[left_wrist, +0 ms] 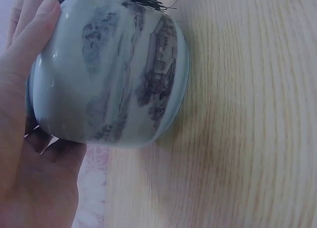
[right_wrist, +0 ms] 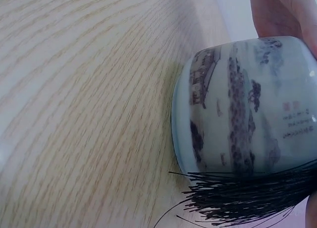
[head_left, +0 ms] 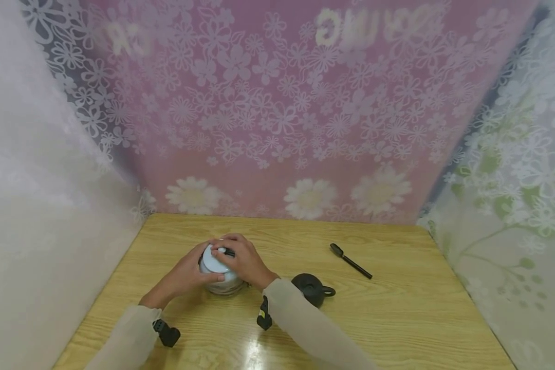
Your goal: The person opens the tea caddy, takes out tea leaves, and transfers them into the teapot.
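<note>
A pale porcelain jar (head_left: 226,287) with a light blue lid (head_left: 214,262) stands on the left part of the table. Its painted landscape of buildings and trees shows in the left wrist view on the jar's side (left_wrist: 109,74). My left hand (head_left: 185,275) grips the jar around its side, thumb at the front. From above, my right hand (head_left: 247,259) holds the lid, with thumb and fingers at its knob; the exact grip is partly hidden. A black tassel (right_wrist: 237,193) hangs down beside the jar in the right wrist view.
A small black teapot (head_left: 309,288) sits to the right, partly behind my right sleeve. Farther right lies a black scoop (head_left: 351,262). Flower-patterned curtains (head_left: 277,113) rise at the back and both sides of the wooden table (head_left: 398,318).
</note>
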Demonstrator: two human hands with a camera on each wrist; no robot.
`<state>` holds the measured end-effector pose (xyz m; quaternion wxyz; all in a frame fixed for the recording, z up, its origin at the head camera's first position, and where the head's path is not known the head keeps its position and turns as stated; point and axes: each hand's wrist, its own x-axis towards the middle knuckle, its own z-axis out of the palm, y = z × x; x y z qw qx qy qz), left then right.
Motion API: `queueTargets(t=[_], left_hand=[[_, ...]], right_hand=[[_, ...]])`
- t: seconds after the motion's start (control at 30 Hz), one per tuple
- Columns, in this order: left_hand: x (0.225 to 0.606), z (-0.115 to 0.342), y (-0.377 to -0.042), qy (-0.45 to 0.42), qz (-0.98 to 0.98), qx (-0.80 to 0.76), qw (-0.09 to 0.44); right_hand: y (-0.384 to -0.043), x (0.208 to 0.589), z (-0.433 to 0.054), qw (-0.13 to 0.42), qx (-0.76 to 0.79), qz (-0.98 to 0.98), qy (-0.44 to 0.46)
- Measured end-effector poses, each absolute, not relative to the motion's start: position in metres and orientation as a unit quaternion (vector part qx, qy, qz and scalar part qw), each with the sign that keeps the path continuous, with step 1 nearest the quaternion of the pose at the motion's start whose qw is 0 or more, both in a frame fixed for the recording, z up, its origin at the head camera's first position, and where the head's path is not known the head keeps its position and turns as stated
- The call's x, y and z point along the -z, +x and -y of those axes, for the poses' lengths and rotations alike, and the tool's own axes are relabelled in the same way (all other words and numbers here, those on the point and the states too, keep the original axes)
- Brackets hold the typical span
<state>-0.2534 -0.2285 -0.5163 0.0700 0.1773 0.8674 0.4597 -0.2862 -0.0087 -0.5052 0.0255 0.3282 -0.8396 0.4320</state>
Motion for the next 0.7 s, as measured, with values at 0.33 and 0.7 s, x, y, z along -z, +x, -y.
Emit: queueTargets(t=[0.33,0.7], left_hand=[[0.5198,0.2278,-0.2555,0.190,-0.856,-0.476,0.069],[0.5223,0.2294,-0.2559,0.181,-0.863,-0.468,0.060]], right_hand=[[-0.2847,0.5011,0.0064,0.013,-0.409,0.850,0.332],[-0.2901,0.4997,0.0056,-0.003,-0.429,0.839,0.335]])
